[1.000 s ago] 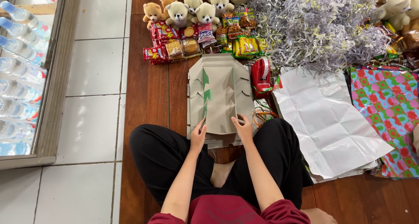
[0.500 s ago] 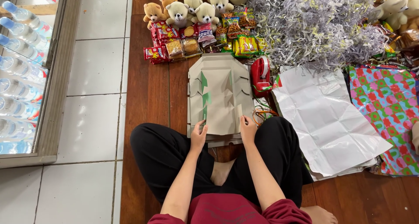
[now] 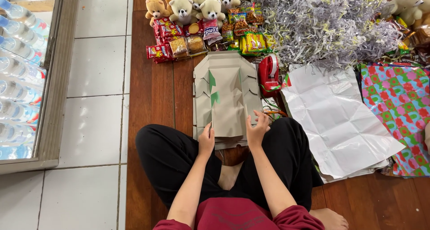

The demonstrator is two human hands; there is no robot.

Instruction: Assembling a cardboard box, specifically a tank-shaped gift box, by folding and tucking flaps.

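The left hand (image 3: pixel 206 141) and the right hand (image 3: pixel 256 132) press open-fingered on the near edge of the flat grey-brown folded cardboard box (image 3: pixel 227 97), probably to keep its flaps flat; a red tape dispenser (image 3: pixel 268 73) lies just beside its right edge.

A single view is given, taken from a camera worn on the head and aimed steeply down and forward. The lap and crossed legs are seen at the bottom edge, close to the lens, with the left hand (image 3: pixel 206 141) and right hand (image 3: pixel 256 130) just beyond them. Farther out, the wooden floor (image 3: pixel 161 91) is taken in up to a row of teddy bears (image 3: pixel 197 6) at the top edge. A tiled floor (image 3: pixel 96 68) is caught at the left. No second view is provided.
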